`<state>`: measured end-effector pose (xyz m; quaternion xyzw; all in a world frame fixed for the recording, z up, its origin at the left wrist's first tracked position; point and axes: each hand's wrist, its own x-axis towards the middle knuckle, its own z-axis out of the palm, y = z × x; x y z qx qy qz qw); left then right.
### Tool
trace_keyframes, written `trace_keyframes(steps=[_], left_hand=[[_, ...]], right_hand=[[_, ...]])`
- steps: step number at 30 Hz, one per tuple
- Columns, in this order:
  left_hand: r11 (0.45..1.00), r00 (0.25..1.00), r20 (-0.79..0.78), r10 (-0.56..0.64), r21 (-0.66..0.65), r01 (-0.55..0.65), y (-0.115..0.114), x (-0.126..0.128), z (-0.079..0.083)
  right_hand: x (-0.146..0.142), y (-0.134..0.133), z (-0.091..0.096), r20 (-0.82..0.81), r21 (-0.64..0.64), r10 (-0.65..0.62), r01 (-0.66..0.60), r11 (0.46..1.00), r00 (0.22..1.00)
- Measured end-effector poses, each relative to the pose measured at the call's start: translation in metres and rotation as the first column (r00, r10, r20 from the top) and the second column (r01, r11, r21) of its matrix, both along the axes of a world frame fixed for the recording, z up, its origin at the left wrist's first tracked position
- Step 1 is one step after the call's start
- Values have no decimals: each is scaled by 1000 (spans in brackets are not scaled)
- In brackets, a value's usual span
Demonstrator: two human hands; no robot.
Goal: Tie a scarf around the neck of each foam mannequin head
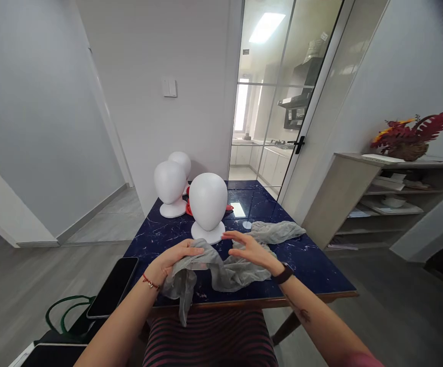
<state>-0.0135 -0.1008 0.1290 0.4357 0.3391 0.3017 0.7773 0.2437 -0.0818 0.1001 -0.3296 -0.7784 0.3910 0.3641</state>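
A thin grey scarf (240, 255) lies crumpled across the near part of a dark blue marble-patterned table (313, 260), one end hanging over the front edge. My left hand (173, 260) rests on the scarf's left end, fingers curled over the cloth. My right hand (250, 247) hovers flat over the scarf's middle, fingers stretched out towards the left. Just beyond my hands stands a white foam mannequin head (207, 206) on its round base.
Two more white mannequin heads (170, 186) stand at the table's back left, with something red (188, 208) behind them. A black phone (113, 286) lies left of the table. A glass door (282, 102) and a shelf unit (389, 199) are on the right.
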Motion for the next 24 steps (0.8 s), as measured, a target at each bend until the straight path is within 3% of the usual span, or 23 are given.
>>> trace_keyframes(steps=[2,4,8,10,12,16,18,21,24], left_hand=[[998,998,22,-52,21,52,-1,6,10],[996,997,39,-72,50,70,-3,5,19],[995,996,81,30,92,-37,-7,-17,25],[991,989,133,64,111,-79,-5,-33,21],[984,975,209,80,141,-111,0,-47,13],[962,903,418,102,188,-196,17,-63,-6],[960,835,535,127,147,-240,26,-63,-12],[948,698,681,219,20,-317,45,-61,-8],[913,552,770,319,-93,-397,72,-58,15]], right_hand=[[-23,-6,4,-127,-112,191,-206,972,973],[-32,-9,2,-199,-223,312,-353,909,929],[-15,-9,-17,-275,-508,439,-517,689,856],[3,-5,-28,-325,-581,451,-552,598,831],[23,-1,-37,-428,-556,368,-561,613,826],[68,12,-41,-638,-495,31,-439,750,770],[89,25,-36,-688,-471,-62,-381,796,723],[106,58,-15,-753,-385,-71,-350,854,654],[99,100,30,-810,-302,-7,-408,862,586]])
